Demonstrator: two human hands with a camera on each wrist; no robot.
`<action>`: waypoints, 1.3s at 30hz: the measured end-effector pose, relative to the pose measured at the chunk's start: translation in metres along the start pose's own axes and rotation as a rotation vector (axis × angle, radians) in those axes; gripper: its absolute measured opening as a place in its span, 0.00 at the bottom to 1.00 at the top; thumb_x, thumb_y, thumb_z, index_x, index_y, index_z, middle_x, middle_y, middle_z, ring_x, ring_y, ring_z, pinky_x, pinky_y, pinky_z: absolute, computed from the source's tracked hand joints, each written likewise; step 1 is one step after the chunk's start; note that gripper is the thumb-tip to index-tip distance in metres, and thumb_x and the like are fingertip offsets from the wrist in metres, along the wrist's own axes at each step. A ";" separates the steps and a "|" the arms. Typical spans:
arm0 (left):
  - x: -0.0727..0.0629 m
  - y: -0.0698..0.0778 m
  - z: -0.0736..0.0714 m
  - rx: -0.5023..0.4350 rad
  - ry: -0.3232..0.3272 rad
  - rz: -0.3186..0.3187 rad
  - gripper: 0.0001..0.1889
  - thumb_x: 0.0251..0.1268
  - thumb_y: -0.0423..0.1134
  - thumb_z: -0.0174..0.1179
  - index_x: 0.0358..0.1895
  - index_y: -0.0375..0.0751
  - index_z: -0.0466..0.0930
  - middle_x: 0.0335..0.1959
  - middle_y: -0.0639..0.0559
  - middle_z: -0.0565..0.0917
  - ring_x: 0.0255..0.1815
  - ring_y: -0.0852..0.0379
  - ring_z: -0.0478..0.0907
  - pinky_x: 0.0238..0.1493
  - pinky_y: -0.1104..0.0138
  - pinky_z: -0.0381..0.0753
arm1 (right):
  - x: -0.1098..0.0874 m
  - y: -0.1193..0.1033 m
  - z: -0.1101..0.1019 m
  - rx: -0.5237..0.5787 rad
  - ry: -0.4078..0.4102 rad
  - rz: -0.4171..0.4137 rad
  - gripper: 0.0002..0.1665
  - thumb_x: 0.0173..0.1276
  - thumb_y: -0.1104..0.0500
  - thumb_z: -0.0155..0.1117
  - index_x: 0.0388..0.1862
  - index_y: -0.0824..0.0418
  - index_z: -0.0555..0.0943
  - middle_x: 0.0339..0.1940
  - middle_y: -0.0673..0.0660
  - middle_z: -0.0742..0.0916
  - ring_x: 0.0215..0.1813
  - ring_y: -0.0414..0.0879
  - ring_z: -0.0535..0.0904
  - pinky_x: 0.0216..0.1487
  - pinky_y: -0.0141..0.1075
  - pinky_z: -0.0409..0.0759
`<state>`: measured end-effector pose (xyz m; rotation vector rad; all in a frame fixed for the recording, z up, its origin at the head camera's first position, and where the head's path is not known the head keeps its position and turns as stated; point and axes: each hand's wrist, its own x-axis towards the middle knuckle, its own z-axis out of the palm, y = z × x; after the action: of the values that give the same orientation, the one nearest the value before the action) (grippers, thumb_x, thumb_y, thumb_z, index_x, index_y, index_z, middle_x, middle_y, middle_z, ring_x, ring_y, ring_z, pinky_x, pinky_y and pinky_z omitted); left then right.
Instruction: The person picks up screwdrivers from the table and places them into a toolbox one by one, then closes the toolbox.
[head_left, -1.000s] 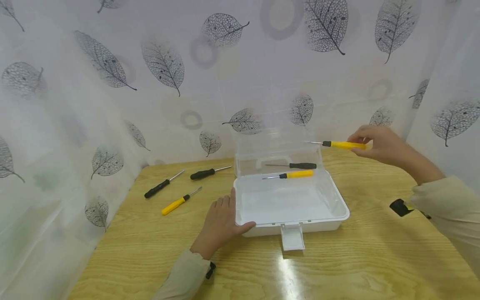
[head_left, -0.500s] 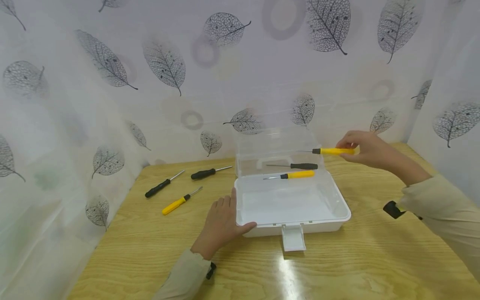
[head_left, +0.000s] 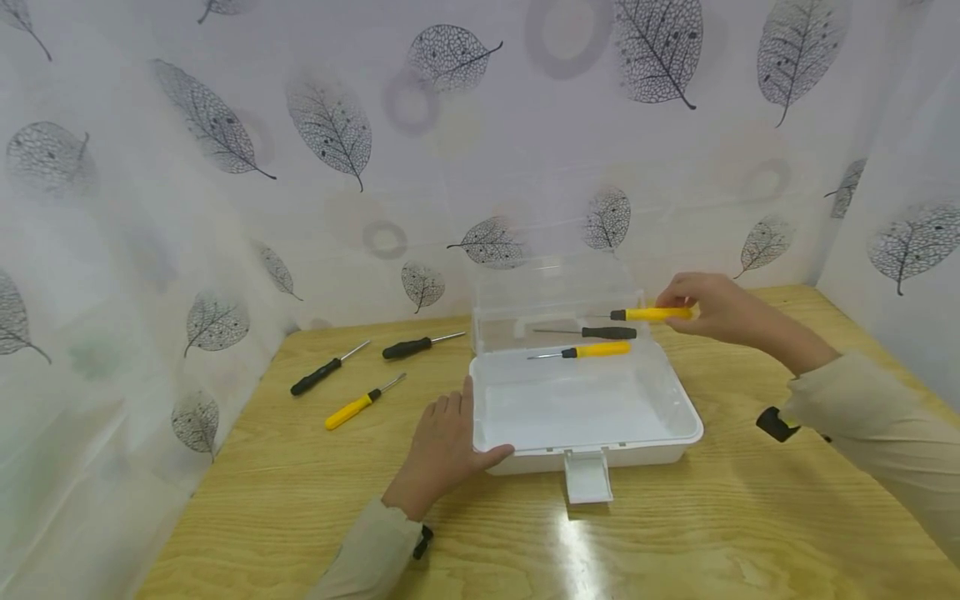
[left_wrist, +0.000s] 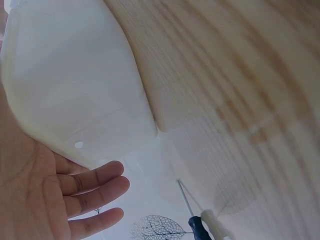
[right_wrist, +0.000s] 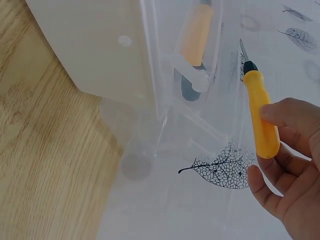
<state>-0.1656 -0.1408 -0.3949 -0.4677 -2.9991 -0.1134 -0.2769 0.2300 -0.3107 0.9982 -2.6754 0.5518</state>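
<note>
Around two o'clock from the box, the right hand has its grip clamped on a yellow screwdriver, whose shaft could knock the twelve-o'clock lid if that rearward hold twists, while the left hand, fingers unclenched, rests at nine.

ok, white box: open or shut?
Open: the clear lid stands raised behind the white box, whose front latch hangs unfastened and inside shows.
</note>
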 end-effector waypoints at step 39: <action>0.001 0.000 0.000 0.015 0.016 0.003 0.57 0.50 0.74 0.54 0.70 0.29 0.52 0.53 0.38 0.77 0.53 0.44 0.75 0.57 0.55 0.75 | 0.021 -0.015 0.023 0.032 -0.163 0.003 0.11 0.55 0.69 0.66 0.38 0.64 0.84 0.36 0.55 0.84 0.36 0.44 0.77 0.39 0.40 0.80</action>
<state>-0.1661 -0.1409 -0.3944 -0.4678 -2.9814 -0.0944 -0.2843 0.1975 -0.3201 1.0926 -2.8185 0.5362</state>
